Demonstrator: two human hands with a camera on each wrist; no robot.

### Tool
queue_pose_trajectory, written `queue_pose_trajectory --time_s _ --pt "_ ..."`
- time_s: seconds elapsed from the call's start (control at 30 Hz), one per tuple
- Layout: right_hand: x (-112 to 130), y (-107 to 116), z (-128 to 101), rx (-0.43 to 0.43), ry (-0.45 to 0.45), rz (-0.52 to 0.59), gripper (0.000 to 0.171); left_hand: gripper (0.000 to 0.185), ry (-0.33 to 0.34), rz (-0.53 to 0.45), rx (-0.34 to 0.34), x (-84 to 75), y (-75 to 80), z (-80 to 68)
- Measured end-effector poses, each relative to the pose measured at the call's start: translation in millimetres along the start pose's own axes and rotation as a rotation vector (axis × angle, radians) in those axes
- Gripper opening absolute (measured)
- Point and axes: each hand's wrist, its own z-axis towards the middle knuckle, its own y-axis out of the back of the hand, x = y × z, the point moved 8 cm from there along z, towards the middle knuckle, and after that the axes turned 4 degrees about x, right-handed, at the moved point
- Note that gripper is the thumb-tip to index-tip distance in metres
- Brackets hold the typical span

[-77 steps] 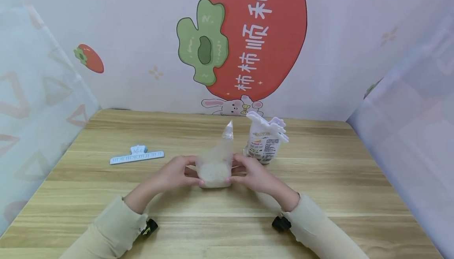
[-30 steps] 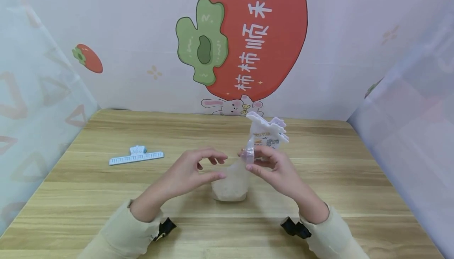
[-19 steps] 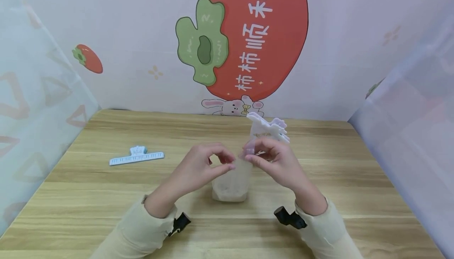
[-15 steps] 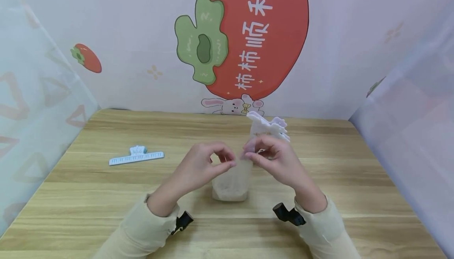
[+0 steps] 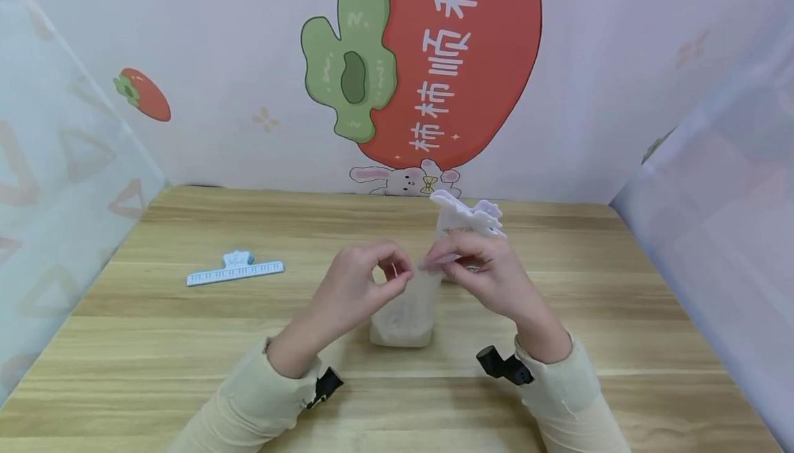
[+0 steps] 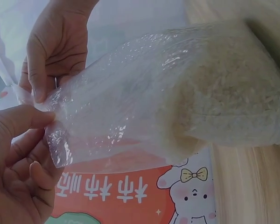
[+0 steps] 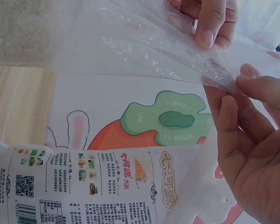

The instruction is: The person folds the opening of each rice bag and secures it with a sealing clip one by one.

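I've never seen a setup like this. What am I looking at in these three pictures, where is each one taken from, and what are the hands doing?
There is no machine here: a person works with two bare hands. One picture comes from a camera worn on the head, looking down at a wooden table. The other two come from small cameras strapped to each wrist, so they show the same work very close up. The left hand and the right hand each pinch the top edge of a clear plastic bag of rice that stands on the table. Behind it stands a printed white pouch with a white clip on top. A pale blue bag clip lies apart to the left.
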Motion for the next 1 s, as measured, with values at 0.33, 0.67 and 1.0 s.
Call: queue_pose_trajectory --time_s 0.33,0.67,1.0 --pt "-5 0 -2 0.036 -0.108 0.0 0.017 0.013 -0.021 -0.007 -0.087 -1.3 -4.6 -0.4" --pt "3 2 -2 0.015 -0.005 -0.009 0.027 0.009 -0.072 -0.005 -0.158 -4.0 -5.9 -3.3" --pt "0 -1 -4 0.059 -0.15 0.06 0.02 0.013 -0.215 0.056 -0.262 -13.7 -5.4 -7.6"
